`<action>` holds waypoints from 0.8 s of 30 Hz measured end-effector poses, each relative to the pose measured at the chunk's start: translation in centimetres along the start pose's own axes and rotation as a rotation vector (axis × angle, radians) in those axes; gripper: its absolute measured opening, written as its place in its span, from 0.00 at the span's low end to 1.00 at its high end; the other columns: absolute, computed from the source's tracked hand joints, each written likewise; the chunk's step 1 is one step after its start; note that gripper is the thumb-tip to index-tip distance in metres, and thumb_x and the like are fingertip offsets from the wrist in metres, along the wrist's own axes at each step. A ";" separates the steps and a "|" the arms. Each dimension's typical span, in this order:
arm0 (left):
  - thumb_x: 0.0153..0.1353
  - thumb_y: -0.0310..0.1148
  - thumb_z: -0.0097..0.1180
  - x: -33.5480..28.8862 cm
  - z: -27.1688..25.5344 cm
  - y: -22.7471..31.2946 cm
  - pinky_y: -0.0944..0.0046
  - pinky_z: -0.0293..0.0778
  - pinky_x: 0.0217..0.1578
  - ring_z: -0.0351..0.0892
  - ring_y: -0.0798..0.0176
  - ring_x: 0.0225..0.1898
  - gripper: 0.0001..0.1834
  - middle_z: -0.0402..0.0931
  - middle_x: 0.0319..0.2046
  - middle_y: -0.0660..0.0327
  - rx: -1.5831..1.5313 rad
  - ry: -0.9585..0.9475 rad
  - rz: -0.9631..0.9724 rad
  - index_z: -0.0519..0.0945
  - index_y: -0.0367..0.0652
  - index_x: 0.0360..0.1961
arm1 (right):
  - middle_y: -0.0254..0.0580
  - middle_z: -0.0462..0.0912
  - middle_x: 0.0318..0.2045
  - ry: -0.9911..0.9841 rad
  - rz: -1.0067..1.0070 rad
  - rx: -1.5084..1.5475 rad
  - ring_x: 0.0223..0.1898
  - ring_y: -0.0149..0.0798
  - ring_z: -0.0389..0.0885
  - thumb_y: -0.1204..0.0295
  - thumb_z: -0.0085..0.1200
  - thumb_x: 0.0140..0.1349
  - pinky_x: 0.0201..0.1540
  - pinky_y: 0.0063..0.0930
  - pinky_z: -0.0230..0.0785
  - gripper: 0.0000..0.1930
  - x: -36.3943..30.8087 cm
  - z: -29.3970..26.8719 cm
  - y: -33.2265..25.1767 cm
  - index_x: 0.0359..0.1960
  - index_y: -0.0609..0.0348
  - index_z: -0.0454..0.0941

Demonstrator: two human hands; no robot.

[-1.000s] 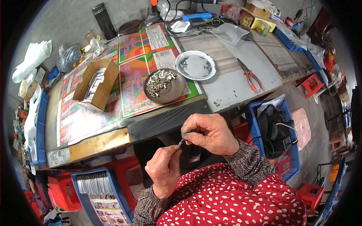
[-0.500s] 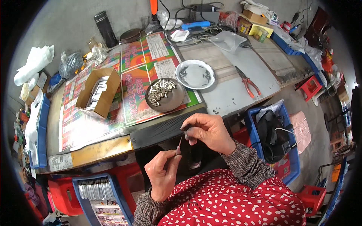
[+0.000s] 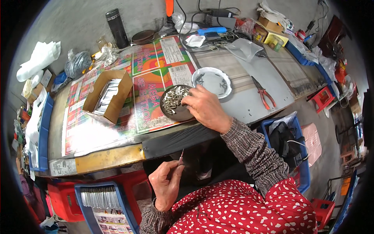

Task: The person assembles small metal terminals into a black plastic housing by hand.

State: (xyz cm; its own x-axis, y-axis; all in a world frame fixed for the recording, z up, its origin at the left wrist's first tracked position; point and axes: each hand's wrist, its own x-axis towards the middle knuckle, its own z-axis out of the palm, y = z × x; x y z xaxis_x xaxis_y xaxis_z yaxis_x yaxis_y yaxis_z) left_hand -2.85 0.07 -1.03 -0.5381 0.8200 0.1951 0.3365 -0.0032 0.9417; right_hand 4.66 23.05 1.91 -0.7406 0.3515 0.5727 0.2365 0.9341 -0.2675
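Note:
Below the table's front edge, my left hand pinches a thin pointed rod between thumb and fingers, its tip upward. My right hand reaches over a dark round dish, fingertips together at its right side. Small silver metal tubes lie heaped in that dish, and the fingers touch the heap's edge. Whether a tube is between them is hidden. Just beyond this hand stands a white bowl with small dark pieces in it, its near rim partly covered.
An open cardboard box of thin silvery sticks stands left of the dish. Red-handled pliers lie at right. A blue tray of slim rods sits low at left; a blue crate with a black bag is at right. Cables run behind.
My right hand has left the rod and moved up to the dish of metal tubes. My left hand stays low, still holding the rod. The whole view has shifted slightly.

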 end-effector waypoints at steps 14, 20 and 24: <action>0.54 0.19 0.58 0.4 -0.6 -1.7 0.77 0.59 0.15 0.66 0.79 0.15 0.03 0.73 0.19 0.66 0.008 -0.004 0.051 0.79 0.32 0.31 | 0.40 0.70 0.25 -0.091 -0.244 -0.167 0.34 0.43 0.71 0.78 0.55 0.41 0.33 0.35 0.69 0.05 2.4 0.9 1.0 0.21 0.60 0.71; 0.55 0.20 0.58 0.3 -0.4 -1.4 0.77 0.59 0.15 0.65 0.79 0.16 0.03 0.74 0.21 0.65 0.009 -0.004 0.095 0.79 0.33 0.32 | 0.45 0.71 0.26 -0.082 -0.352 -0.044 0.34 0.48 0.70 0.78 0.54 0.38 0.34 0.39 0.68 0.08 2.3 1.8 3.2 0.22 0.63 0.69; 0.52 0.20 0.59 0.2 -0.6 -1.2 0.74 0.63 0.18 0.69 0.73 0.17 0.04 0.75 0.21 0.62 0.029 -0.003 0.044 0.79 0.34 0.31 | 0.49 0.72 0.26 -0.211 -0.194 -0.003 0.34 0.51 0.71 0.78 0.55 0.39 0.35 0.42 0.67 0.09 2.6 0.3 1.6 0.23 0.65 0.68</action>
State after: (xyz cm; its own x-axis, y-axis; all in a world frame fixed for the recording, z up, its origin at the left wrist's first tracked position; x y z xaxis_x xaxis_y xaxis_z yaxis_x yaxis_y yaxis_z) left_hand -3.79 -0.12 -1.96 -0.5196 0.8214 0.2351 0.3822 -0.0226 0.9238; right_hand 2.96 25.46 2.70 -0.8865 0.1456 0.4392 0.0791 0.9829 -0.1661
